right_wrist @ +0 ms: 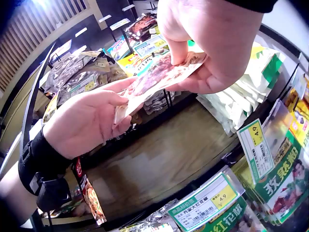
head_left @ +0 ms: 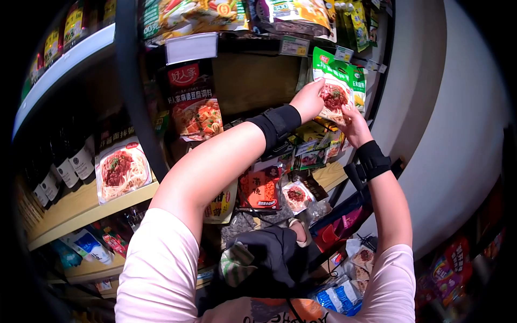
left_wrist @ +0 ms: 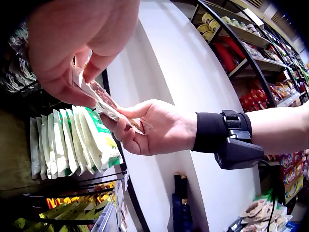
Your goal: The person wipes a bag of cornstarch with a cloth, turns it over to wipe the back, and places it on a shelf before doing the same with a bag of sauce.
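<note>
Both hands hold a flat green-topped food packet [head_left: 335,96] printed with noodles and meat sauce. In the head view, my left hand [head_left: 308,101] pinches its left edge, thumb on the front. My right hand [head_left: 356,128] grips the lower right corner, thumb also on the front. The left wrist view shows the packet [left_wrist: 107,100] nearly edge-on between the hands. From the right wrist, its printed face [right_wrist: 157,79] is tilted. Close behind it hangs a row of green-and-white packets [left_wrist: 67,142] on the rack.
A dark tofu-seasoning packet [head_left: 195,107] hangs left of the hands. Price tags [right_wrist: 205,205] and more packets line the rack below. A white wall [head_left: 414,102] rises at right. Bottles [head_left: 81,159] stand on the left shelf. A dark bag [head_left: 264,258] is below the arms.
</note>
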`<state>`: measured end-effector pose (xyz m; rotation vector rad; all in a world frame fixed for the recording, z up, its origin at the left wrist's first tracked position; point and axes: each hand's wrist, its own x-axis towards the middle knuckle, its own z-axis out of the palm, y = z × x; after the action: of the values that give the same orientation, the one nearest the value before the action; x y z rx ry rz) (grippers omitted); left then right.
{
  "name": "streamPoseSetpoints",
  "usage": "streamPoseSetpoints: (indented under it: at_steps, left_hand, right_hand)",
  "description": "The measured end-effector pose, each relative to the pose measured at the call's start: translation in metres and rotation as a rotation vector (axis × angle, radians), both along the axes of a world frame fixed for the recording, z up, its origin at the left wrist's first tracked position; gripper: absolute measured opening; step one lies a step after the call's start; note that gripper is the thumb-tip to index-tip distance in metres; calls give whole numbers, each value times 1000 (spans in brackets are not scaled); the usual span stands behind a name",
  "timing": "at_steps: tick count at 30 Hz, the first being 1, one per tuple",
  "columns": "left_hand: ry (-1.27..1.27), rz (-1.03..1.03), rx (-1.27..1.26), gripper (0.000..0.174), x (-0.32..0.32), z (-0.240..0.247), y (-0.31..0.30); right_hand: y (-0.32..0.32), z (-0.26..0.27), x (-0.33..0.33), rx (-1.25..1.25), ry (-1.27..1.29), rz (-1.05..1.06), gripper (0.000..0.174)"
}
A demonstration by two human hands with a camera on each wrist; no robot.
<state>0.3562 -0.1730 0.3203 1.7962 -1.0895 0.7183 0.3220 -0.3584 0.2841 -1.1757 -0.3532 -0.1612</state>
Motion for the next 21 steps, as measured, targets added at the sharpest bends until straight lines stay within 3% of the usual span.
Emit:
streamPoseSetpoints:
  at_steps: [9,21]
  left_hand:
    - [-136,77,-48,48,-8,-7,3]
    - [-104,133,19,50,-10,0,-1]
  right_hand:
    - [-3,-5,10,-26,-16,-14,36]
    - [-5,-5,17,5,-8,-21,38]
